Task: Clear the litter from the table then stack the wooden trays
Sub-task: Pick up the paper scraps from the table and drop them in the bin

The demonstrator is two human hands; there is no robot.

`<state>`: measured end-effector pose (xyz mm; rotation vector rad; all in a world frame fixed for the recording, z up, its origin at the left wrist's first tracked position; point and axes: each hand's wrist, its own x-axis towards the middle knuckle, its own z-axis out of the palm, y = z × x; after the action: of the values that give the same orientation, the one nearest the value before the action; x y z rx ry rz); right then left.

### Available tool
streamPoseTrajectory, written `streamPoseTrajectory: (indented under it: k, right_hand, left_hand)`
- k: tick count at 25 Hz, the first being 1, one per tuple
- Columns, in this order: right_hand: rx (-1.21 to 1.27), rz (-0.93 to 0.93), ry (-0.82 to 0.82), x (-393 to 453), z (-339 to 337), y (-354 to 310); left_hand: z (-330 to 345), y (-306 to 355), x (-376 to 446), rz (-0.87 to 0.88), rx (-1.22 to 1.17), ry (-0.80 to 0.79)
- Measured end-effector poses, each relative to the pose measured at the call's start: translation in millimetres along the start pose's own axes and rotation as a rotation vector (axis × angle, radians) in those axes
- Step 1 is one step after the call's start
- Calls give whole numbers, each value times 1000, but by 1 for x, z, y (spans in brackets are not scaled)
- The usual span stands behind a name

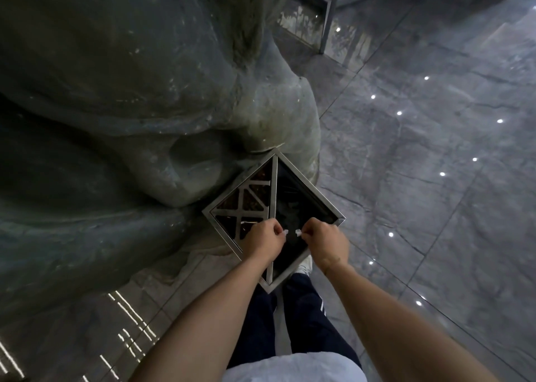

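Note:
I stand over a square steel litter bin seen from above. Its left half has a metal grille, its right half is a dark open hole. My left hand and my right hand hover side by side over the opening. Each pinches a small white scrap of litter: one scrap in the left fingertips, another scrap in the right. The two scraps sit a few centimetres apart. No table and no wooden trays are in view.
A large grey-green rock-like sculpted wall rises on the left, touching the bin. Glossy grey stone floor tiles spread to the right, reflecting ceiling lights. Metal furniture legs stand at the top. My legs and a white shoe are below the bin.

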<state>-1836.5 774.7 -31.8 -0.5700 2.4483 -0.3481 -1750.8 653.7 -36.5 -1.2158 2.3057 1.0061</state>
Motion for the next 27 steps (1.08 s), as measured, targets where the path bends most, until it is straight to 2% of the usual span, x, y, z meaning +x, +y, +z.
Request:
streamPoseTrajectory:
  k: [3, 8, 13, 16, 20, 23, 27]
  right_hand:
    - [-2, -3, 6, 6, 5, -2]
    - [12, -2, -83, 1, 6, -1]
    - [5, 30, -24, -18, -4, -3]
    - [-120, -34, -12, -34, -13, -3]
    - [-346, -159, -105, -53, -31, -10]
    - [-437, -233, -163, -59, -49, -19]
    - [-521, -396, -57, -63, -74, -38]
  left_hand:
    - [4, 0, 5, -39, -44, 13]
    - [4, -14, 7, -52, -168, -24]
    - [-5, -32, 2, -52, -253, -51]
    - [-14, -44, -5, 12, -161, -71]
    - [-40, -53, -17, 147, 21, -142]
    - [-70, -57, -30, 243, 148, -119]
    - [-104, -73, -57, 323, 263, -43]
